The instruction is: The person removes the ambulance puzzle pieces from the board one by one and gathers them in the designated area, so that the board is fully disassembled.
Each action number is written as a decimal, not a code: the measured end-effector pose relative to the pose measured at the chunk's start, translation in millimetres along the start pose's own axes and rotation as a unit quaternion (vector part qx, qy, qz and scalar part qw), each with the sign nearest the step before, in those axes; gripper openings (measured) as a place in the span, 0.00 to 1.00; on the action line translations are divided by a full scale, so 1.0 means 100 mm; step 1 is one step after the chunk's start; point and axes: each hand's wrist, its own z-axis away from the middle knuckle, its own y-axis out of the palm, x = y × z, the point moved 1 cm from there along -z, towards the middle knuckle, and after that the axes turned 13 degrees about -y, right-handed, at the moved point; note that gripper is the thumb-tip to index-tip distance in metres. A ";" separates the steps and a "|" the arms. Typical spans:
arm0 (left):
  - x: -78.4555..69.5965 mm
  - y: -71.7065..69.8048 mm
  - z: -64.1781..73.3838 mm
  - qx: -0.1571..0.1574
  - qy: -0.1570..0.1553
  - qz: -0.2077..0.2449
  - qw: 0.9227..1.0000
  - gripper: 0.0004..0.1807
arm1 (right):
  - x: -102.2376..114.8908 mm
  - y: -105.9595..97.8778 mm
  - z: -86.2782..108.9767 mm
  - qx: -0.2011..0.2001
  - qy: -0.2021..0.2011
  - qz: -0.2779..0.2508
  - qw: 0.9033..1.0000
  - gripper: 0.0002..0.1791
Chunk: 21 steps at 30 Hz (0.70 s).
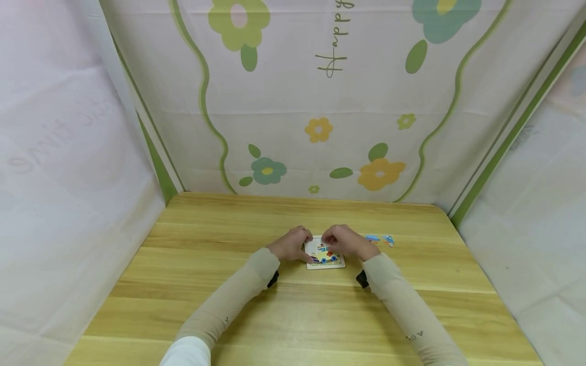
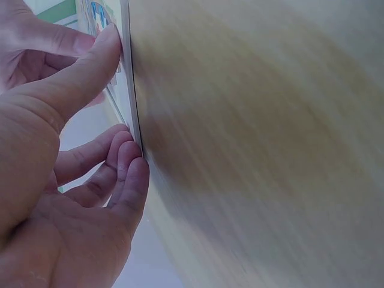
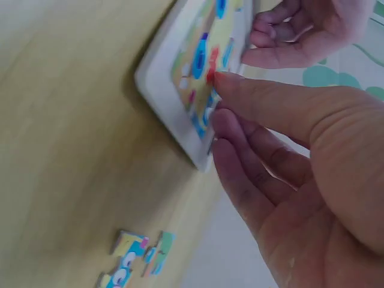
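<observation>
A small jigsaw puzzle board [image 1: 326, 267] with a pale rim lies on the table, its picture a yellow vehicle with blue wheels and a red cross. My left hand [image 1: 289, 245] grips the board at its left side; the thumb [image 2: 99, 60] is along the rim and the other fingers bend against another edge. Over the upper right of the picture is my right hand [image 1: 345, 240], fingers bent. Its thumb [image 3: 240, 90] and forefinger come close together at the picture, and I cannot tell whether a piece is between them.
Loose puzzle pieces [image 3: 129, 255] lie on the wooden table [image 1: 293, 315] to the right of the board, partly behind my right hand in the head view. Flower-printed cloth [image 1: 274, 101] stands behind the table and along both sides.
</observation>
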 end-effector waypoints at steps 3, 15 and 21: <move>-0.01 0.00 -0.01 0.001 0.001 -0.003 1.000 0.35 | -0.01 0.00 0.01 0.002 -0.007 0.003 1.000 0.15; -0.11 -0.01 -0.07 0.008 0.012 -0.044 0.999 0.34 | -0.03 -0.02 0.05 0.008 -0.025 0.010 1.000 0.14; -0.14 0.03 -0.09 0.003 0.010 -0.059 0.998 0.31 | 0.00 -0.02 0.01 0.014 -0.048 0.019 0.999 0.13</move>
